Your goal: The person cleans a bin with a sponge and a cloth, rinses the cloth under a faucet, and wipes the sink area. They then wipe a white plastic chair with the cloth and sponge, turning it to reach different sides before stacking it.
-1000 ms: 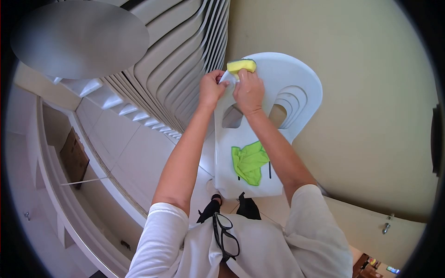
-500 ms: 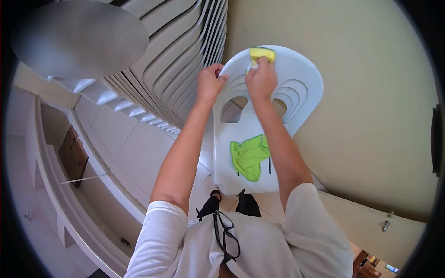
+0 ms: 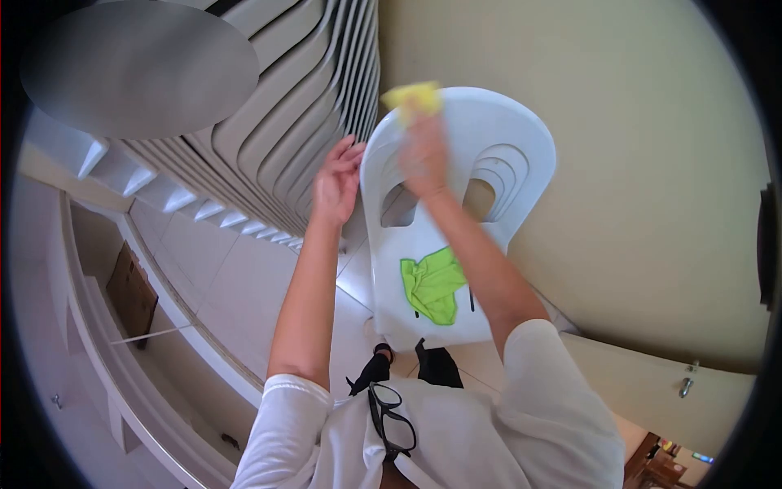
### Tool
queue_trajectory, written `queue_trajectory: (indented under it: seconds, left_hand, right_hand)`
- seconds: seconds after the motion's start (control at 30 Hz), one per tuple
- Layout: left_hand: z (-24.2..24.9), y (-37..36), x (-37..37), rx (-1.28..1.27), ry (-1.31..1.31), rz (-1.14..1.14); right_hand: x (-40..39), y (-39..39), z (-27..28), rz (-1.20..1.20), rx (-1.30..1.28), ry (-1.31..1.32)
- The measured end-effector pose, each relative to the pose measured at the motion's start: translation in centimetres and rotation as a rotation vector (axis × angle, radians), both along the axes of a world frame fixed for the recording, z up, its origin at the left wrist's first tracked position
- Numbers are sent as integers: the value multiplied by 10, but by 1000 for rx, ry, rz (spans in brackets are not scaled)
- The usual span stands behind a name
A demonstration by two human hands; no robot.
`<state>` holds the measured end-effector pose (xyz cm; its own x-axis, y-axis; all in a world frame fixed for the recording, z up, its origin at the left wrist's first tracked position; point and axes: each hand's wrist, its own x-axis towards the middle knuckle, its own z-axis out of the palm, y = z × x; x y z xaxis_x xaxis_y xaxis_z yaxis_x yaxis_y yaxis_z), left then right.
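A white plastic chair (image 3: 521,122) stands in front of me, its rounded backrest at the far end. My right hand (image 3: 424,159), smeared by motion, is closed on a yellow sponge (image 3: 414,98) at the top left rim of the backrest. Beside the left edge of the backrest is my left hand (image 3: 336,181), fingers loosely spread and fingertips right at the rim. A crumpled lime-green cloth (image 3: 434,285) lies on the seat, partly behind my right forearm.
Stacked beige plastic chairs (image 3: 281,122) rise close on the left. A plain wall (image 3: 643,179) runs along the right. Lower left, a cabinet or shelf holds a brown cardboard box (image 3: 132,289). Black-framed glasses (image 3: 393,420) hang from my shirt.
My right hand and the sponge have swept left along the top of the backrest. My left hand has loosened from the rim and shifted left and down.
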<state>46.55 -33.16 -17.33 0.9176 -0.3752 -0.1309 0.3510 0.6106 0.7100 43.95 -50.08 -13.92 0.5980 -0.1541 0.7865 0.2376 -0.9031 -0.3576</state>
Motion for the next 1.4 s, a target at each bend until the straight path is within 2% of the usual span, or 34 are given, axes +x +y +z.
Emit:
queue_trajectory:
  seconds: [0.03,0.07,0.1,0.13,0.17,0.2,0.27,0.33,0.47,0.57,0.63,0.67,0.73,0.8,0.87,1.0,1.07,1.1,1.17,1.2,1.27,1.4]
  left_hand:
    - [-6,4,-2,-266,128,6]
    - [-9,4,-5,-266,124,-7]
    - [-12,4,-10,-237,235,99]
    - [-14,2,-13,-206,345,208]
    - [-16,-2,-15,-173,370,220]
    - [-24,-5,-14,-168,374,217]
    - [-39,-10,-14,-147,242,205]
    - [-35,-11,-15,-133,251,200]
    - [-23,-7,-23,-34,295,220]
    - [-31,-2,-31,60,303,227]
    - [-40,5,-41,109,337,243]
    - [-42,7,-44,152,360,254]
    - [-48,16,-51,204,374,243]
    - [-59,23,-60,254,398,229]
    - [-73,30,-67,266,434,225]
    - [-92,54,-81,266,513,215]
    - [-95,70,-90,328,505,209]
    - [-99,78,-91,322,510,199]
    - [-105,90,-96,332,532,221]
    - [-106,93,-97,340,545,245]
    - [-112,98,-100,356,553,238]
    - [-124,102,-106,381,600,200]
  right_hand:
    - [-9,23,-16,107,-113,98]
    - [-16,34,-27,212,-223,196]
    - [-20,30,-28,200,-220,193]
    - [-23,23,-30,279,-340,202]
    - [-25,17,-31,362,-461,214]
    - [-24,9,-23,359,-457,218]
    - [-13,-16,2,111,-566,255]
    - [-7,-49,26,-212,-422,268]
    - [-40,-137,38,-593,119,317]
    - [-68,-155,9,-727,219,254]
    - [-76,-160,-7,-815,581,252]
    - [-78,-165,-6,-815,583,254]
    - [-73,-175,-6,-673,275,185]
    - [-48,-172,25,-480,133,304]
    - [-27,-138,52,-408,-121,477]
    - [-53,-161,50,-588,-170,471]
    - [-65,-163,49,-724,13,579]
    - [-58,-162,44,-724,8,584]
    - [-39,-158,37,-681,-225,461]
    - [-44,-160,39,-686,-229,465]
    - [-56,-162,45,-537,-173,506]
    - [-53,-167,32,-582,7,477]
